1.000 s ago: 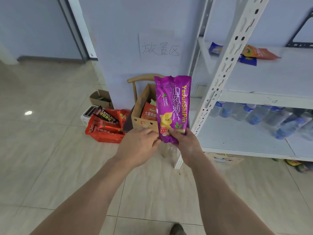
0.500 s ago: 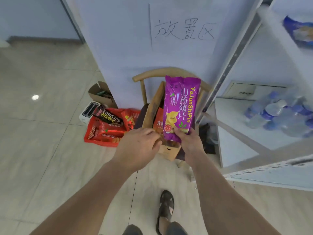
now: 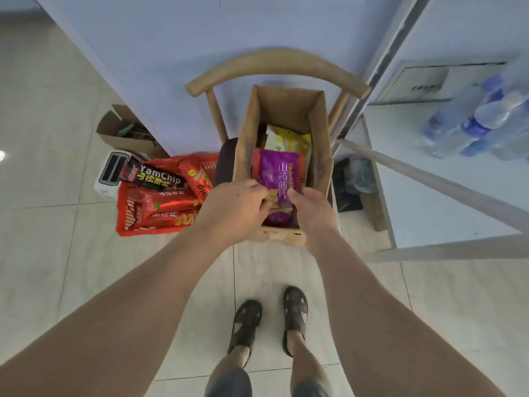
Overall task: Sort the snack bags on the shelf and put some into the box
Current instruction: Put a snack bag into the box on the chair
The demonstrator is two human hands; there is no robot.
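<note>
Left hand (image 3: 239, 206): its grip pinches the purple yam-chip bag's (image 3: 279, 179) near end.
Right hand (image 3: 310, 209): fingers curled on the same end.
Cardboard box (image 3: 319, 156): bag lies inside, atop a yellow bag (image 3: 286, 140).
Progress: apparently only release remains for this bag.

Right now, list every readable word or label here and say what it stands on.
"YamChip": black snack bag on the red pile.
"山药薄片": purple snack bag held in the cardboard box by the left hand and right hand.
"YaJunS...": same purple bag, partly hidden.
Print on the red bags, water bottles: blurred.
</note>
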